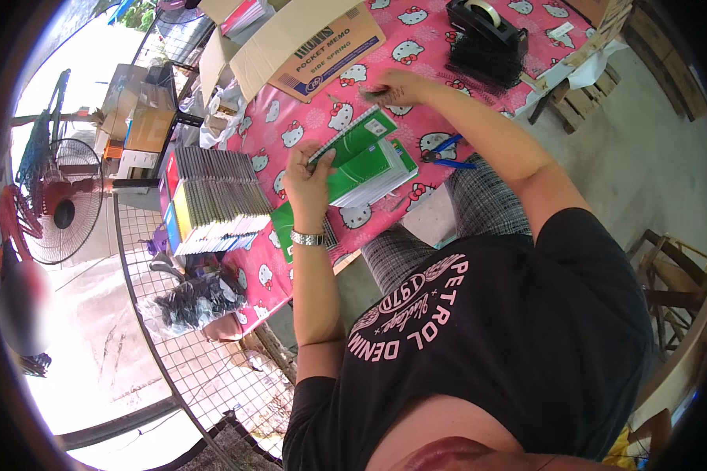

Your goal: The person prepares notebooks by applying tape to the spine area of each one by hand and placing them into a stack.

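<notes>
One green notebook [363,136] is gripped by the left hand [310,174], thumb on its cover, fingers curled; it extends to that hand's right, nearer the body than the right hand [402,88]. That right hand is closed around a small dark item [374,93], kind unclear. More green notebooks [361,174] lie right of the left hand. Pliers [452,163] lie bodyward of the right; stacked notebooks [220,200] stand left of the left.
</notes>
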`<action>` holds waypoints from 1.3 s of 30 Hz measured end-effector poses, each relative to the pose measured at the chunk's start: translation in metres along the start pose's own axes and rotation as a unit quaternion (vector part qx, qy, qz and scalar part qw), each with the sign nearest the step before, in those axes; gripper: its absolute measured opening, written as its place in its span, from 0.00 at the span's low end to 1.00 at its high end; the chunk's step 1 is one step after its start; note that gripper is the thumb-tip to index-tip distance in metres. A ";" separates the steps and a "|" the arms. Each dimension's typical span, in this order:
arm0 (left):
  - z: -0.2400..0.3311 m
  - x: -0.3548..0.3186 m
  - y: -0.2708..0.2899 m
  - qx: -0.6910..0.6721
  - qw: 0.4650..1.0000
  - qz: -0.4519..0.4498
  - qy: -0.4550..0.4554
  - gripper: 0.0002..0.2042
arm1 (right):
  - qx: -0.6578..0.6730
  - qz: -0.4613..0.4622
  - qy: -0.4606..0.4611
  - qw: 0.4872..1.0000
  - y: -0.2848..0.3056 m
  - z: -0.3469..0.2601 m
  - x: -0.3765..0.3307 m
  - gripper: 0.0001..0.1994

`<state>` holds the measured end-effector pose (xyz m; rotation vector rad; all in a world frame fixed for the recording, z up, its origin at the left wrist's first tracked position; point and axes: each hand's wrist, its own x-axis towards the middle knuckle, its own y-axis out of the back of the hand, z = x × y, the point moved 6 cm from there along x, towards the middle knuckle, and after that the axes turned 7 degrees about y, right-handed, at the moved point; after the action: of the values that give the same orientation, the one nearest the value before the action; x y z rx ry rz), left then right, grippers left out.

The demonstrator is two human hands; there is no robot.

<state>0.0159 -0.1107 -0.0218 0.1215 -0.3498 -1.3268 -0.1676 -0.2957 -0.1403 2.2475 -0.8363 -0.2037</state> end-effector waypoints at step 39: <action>-0.021 -0.039 0.025 0.233 0.960 0.136 -0.077 0.08 | -0.148 0.265 0.139 0.943 -0.036 -0.244 -0.099 0.17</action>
<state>0.0379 -0.0691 -0.0411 0.3534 -0.7829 -0.9641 -0.1362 -0.0746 0.0041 1.6526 -1.1320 0.2233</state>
